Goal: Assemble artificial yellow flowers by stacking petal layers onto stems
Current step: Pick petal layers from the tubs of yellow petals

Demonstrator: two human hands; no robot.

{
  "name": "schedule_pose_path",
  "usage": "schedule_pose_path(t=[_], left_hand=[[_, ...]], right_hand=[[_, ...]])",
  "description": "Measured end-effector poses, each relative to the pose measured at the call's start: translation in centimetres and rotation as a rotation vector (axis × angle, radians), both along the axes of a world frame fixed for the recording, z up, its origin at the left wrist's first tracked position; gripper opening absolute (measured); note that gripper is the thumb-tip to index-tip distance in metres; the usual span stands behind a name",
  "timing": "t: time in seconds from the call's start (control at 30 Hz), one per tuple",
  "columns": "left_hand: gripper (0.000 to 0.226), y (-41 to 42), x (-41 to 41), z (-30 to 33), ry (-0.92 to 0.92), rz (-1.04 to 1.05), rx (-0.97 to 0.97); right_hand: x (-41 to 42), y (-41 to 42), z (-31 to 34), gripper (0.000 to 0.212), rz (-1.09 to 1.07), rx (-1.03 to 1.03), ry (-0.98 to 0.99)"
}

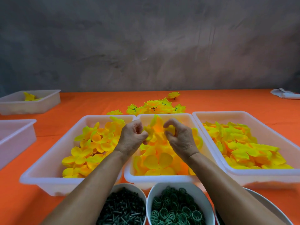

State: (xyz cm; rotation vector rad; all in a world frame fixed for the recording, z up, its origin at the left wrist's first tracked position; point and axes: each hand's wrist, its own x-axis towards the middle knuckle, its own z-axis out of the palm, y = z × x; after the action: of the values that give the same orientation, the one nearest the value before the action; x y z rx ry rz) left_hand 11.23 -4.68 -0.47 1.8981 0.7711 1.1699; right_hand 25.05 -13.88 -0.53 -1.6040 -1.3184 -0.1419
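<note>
From the head camera, both bare hands are raised over the middle white plastic tray (162, 179), which holds large rounded yellow fabric petal layers (159, 163). The left hand (132, 138) has its fingers curled in, with thumb and fingertips pinching the left edge of a partly built yellow fabric flower (156, 129). The right hand (180, 137) curls its forefinger and thumb around the flower's right side, so the flower is held between the two hands, above the tray's far half. Whether a stem is inside it cannot be told.

Just left stands a second white plastic tray (48, 168) of small rounded yellow petal layers (92, 146); just right, a third white tray (243, 172) with pointed yellow petal layers (240, 146). Behind the trays, on the orange tablecloth (78, 104), lies a heap of finished yellow flowers with dark green centres (155, 107).

Nearest the camera, a white round bowl (128, 188) holds dark green plastic stems (123, 208), and beside it a white bowl (194, 192) holds green plastic rings (175, 207). Two more white trays (32, 104) sit far left, the farther one with a few yellow petals.
</note>
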Motion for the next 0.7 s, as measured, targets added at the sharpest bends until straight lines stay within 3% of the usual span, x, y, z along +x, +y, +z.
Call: schedule_pose_path(t=[0.1, 0.23, 0.33, 0.47, 0.6, 0.7], left_hand=[[0.039, 0.15, -0.04, -0.05, -0.034, 0.067, -0.010], [0.027, -0.30, -0.03, -0.07, 0.015, 0.017, 0.058], [0.033, -0.29, -0.17, 0.12, -0.007, 0.097, 0.087], [0.019, -0.12, -0.18, 0.12, 0.037, 0.237, 0.213], [0.017, -0.16, -0.30, 0.25, 0.014, 0.314, 0.269], [0.017, -0.19, -0.38, 0.27, 0.007, 0.332, 0.316]], right_hand=[[0.14, -0.25, 0.17, 0.016, -0.035, -0.021, 0.086], [-0.71, -0.24, -0.07, 0.009, 0.154, -0.190, 0.023], [-0.52, -0.24, 0.07, 0.025, 0.122, -0.246, 0.009], [-0.54, -0.22, -0.12, 0.040, 0.164, -0.342, 0.061], [-0.39, -0.30, -0.09, 0.033, 0.000, -0.399, -0.081], [-0.46, -0.44, 0.07, 0.029, 0.028, -0.352, -0.044]])
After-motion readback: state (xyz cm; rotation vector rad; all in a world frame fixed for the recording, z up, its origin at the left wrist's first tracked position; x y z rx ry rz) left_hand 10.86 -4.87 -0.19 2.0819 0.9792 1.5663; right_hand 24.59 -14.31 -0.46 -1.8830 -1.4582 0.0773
